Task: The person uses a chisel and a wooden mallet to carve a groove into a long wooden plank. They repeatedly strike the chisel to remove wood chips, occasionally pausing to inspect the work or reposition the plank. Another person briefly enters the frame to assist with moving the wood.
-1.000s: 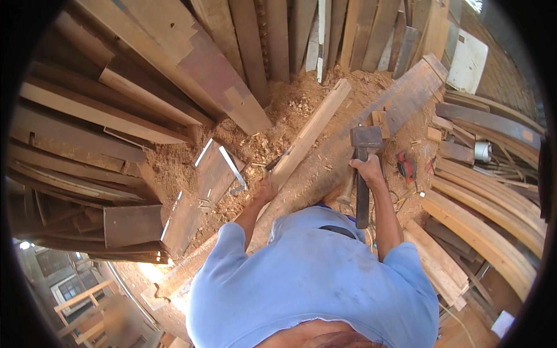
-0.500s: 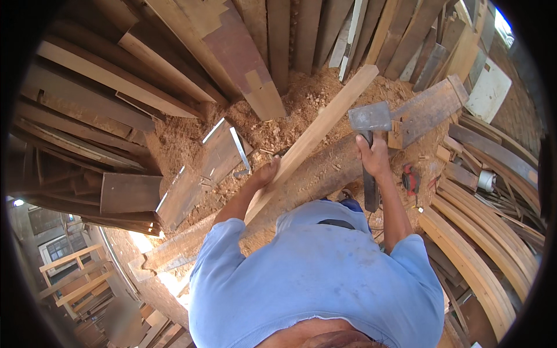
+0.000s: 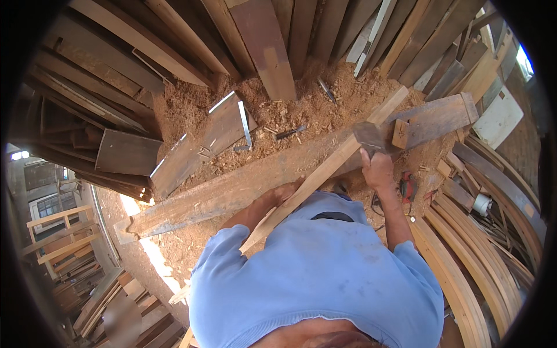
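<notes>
A long pale wooden bar (image 3: 331, 162) runs diagonally in front of me, from near my waist up to the far right. My left hand (image 3: 288, 189) is closed round its nearer half. With my right hand (image 3: 378, 168) I grip the handle of a mallet, close under its dark block-shaped head (image 3: 368, 134). The mallet head overlaps the bar in this view; whether they touch I cannot tell. Most of the handle is hidden behind my hand and forearm. Beneath the bar lies a long, thick timber beam (image 3: 203, 197) with a small wooden block (image 3: 400, 133) on its right part.
Shavings cover the floor (image 3: 191, 107) beyond the beam. A chisel-like tool (image 3: 290, 133), another slim tool (image 3: 326, 90) and a metal square (image 3: 243, 124) lie there. Planks (image 3: 270, 64) lean along the far side. A red power tool (image 3: 408, 187) and curved timbers (image 3: 464, 249) are at right.
The bar and my left hand have come lower, closer to my body. The mallet head has lowered toward the bar and tilted. My view has shifted a little, showing more tools on the shavings.
</notes>
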The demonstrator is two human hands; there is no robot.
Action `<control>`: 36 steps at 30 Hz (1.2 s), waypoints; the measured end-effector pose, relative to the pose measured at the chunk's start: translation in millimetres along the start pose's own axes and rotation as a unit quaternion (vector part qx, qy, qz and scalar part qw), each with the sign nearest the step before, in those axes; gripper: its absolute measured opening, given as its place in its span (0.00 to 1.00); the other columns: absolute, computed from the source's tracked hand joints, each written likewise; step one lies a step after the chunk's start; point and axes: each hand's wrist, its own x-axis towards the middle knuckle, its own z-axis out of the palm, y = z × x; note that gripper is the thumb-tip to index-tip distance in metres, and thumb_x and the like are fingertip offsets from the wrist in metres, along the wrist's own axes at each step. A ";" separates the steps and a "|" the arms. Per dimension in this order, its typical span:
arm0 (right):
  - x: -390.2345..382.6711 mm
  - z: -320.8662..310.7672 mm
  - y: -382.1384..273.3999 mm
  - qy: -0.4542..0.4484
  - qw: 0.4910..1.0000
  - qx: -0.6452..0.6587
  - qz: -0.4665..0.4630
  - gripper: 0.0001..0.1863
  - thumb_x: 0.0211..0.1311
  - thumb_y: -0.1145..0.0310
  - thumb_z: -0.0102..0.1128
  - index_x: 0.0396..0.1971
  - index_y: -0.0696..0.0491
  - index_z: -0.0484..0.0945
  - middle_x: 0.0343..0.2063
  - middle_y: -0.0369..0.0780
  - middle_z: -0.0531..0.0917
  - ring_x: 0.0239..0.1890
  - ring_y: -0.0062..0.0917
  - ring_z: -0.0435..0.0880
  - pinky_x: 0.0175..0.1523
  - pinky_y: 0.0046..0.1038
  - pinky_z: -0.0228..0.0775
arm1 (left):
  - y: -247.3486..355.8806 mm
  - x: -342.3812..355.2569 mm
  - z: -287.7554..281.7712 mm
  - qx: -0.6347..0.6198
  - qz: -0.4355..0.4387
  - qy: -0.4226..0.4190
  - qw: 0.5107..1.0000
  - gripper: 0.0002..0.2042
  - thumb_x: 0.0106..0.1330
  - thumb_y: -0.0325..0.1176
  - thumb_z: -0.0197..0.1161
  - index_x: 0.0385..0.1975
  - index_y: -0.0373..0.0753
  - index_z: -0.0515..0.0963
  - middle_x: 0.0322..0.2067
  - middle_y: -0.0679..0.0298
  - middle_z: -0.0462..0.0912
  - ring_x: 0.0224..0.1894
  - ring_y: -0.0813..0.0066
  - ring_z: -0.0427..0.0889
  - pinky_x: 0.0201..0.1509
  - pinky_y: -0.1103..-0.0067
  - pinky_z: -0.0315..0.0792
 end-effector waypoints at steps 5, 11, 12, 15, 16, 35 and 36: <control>-18.7 -22.2 14.7 -0.035 0.998 -0.049 0.003 0.25 0.70 0.53 0.57 0.46 0.64 0.77 0.33 0.62 0.83 0.41 0.59 0.83 0.47 0.53 0.73 | 17.7 2.4 18.3 0.131 0.093 0.045 0.986 0.47 0.71 0.75 0.28 0.64 0.38 0.75 0.57 0.49 0.80 0.59 0.62 0.77 0.67 0.68 0.68; -12.8 -31.2 30.1 0.032 0.990 0.107 -0.090 0.20 0.71 0.57 0.58 0.36 0.63 0.79 0.25 0.51 0.84 0.27 0.46 0.84 0.39 0.43 0.75 | 33.9 -18.9 42.9 0.219 0.175 0.177 0.943 0.44 0.73 0.71 0.28 0.63 0.37 0.76 0.59 0.43 0.79 0.62 0.48 0.76 0.70 0.63 0.65; -11.2 -33.4 34.5 0.011 0.975 0.210 -0.064 0.18 0.71 0.58 0.58 0.35 0.62 0.79 0.22 0.47 0.83 0.24 0.39 0.83 0.37 0.39 0.75 | 42.3 -32.5 49.8 0.221 0.167 0.211 0.937 0.43 0.74 0.70 0.29 0.62 0.37 0.77 0.59 0.42 0.79 0.63 0.46 0.76 0.70 0.63 0.65; -28.0 -37.2 22.9 -0.029 0.913 0.393 -0.106 0.15 0.70 0.62 0.61 0.28 0.59 0.78 0.17 0.34 0.77 0.20 0.18 0.76 0.30 0.26 0.70 | 48.0 -75.1 55.3 0.178 0.220 0.298 0.912 0.40 0.76 0.66 0.29 0.61 0.38 0.77 0.59 0.39 0.77 0.64 0.40 0.73 0.70 0.59 0.64; -26.8 -28.2 27.9 -0.016 0.909 0.398 -0.122 0.16 0.70 0.61 0.61 0.27 0.58 0.78 0.17 0.35 0.77 0.20 0.18 0.76 0.28 0.26 0.68 | 46.2 -89.9 54.9 0.172 0.239 0.346 0.891 0.38 0.76 0.64 0.31 0.59 0.37 0.78 0.56 0.38 0.79 0.61 0.39 0.75 0.68 0.58 0.66; -34.6 155.4 -61.3 -0.438 0.857 0.076 -0.262 0.17 0.64 0.59 0.64 0.21 0.54 0.75 0.15 0.35 0.76 0.15 0.21 0.76 0.23 0.28 0.68 | -204.9 -302.0 95.6 -0.106 0.414 0.863 0.268 0.34 0.64 0.63 0.66 0.48 0.31 0.76 0.29 0.53 0.85 0.33 0.65 0.88 0.34 0.71 0.80; -34.1 174.2 -70.9 -0.450 0.847 0.080 -0.270 0.17 0.64 0.60 0.64 0.21 0.54 0.74 0.15 0.35 0.76 0.15 0.22 0.76 0.22 0.29 0.68 | -230.3 -305.1 98.9 -0.124 0.392 0.880 0.238 0.34 0.64 0.62 0.66 0.48 0.32 0.76 0.29 0.54 0.85 0.33 0.68 0.88 0.34 0.73 0.80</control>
